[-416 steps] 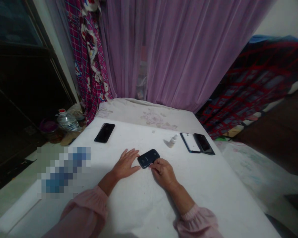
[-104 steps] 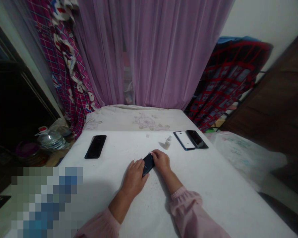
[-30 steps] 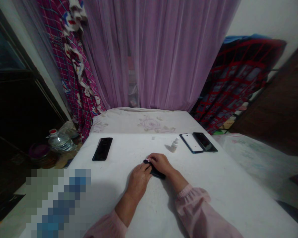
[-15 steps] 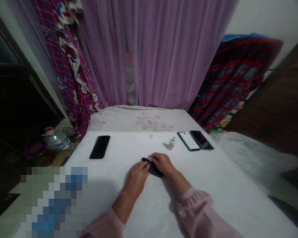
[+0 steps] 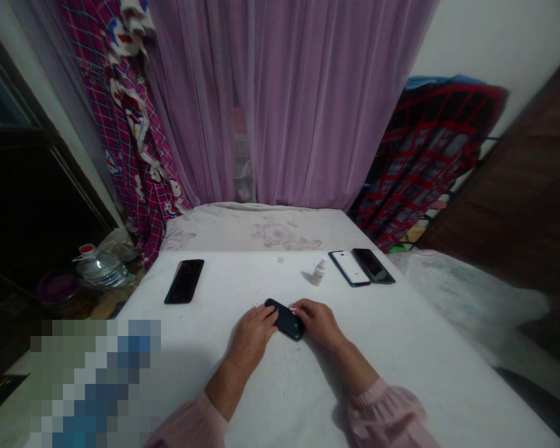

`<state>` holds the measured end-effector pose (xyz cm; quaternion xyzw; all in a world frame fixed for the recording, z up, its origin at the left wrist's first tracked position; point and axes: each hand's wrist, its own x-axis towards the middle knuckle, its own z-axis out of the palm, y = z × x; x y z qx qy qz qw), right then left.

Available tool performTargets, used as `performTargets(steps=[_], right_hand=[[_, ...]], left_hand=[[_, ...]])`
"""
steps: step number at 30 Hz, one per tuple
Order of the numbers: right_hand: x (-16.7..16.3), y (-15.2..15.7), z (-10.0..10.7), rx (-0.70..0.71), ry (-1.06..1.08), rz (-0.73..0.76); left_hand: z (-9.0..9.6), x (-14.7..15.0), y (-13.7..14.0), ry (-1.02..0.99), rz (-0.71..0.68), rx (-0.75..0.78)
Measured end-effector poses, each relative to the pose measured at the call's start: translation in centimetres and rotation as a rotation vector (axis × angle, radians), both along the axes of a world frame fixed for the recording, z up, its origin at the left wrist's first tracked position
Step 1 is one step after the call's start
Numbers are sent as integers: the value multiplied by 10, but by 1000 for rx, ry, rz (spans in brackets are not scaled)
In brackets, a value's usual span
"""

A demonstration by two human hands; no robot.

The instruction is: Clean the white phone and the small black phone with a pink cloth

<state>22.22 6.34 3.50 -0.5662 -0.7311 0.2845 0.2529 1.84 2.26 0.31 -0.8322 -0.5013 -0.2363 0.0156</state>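
A dark phone (image 5: 288,323) lies slantwise on the white cloth in front of me. My left hand (image 5: 254,330) grips its left end, fingertips over the upper face and edge. Along the far right edge of the phone is my right hand (image 5: 321,320), with thumb and fingers pinched on a small pinkish-white piece (image 5: 294,308) too small to make out. Beyond the right hand stands a small white bottle (image 5: 318,274), upright and apart from both hands.
A black phone (image 5: 185,282) lies at the left of the table. At the back right a white-backed phone (image 5: 350,267) rests beside another dark phone (image 5: 374,266). A small pale square (image 5: 280,260) sits near the back. On the left stands a water jug (image 5: 100,267).
My right hand has slid right along the phone with the pinched piece, uncovering more of the phone's surface. The left hand still holds the left end. The view has shifted slightly.
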Motion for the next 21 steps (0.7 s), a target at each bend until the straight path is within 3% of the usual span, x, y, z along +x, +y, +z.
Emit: performTargets(steps=[7, 12, 16, 21], right_hand=[[14, -11, -2, -18, 39, -109], [16, -15, -10, 14, 147, -155], [18, -20, -18, -24, 246, -73], [24, -16, -24, -79, 430, -83]], left_hand=[[3, 4, -5, 29, 36, -45], [0, 28, -25, 18, 234, -65], [10, 49, -31, 62, 342, -237], [35, 40, -15, 89, 210, -369]])
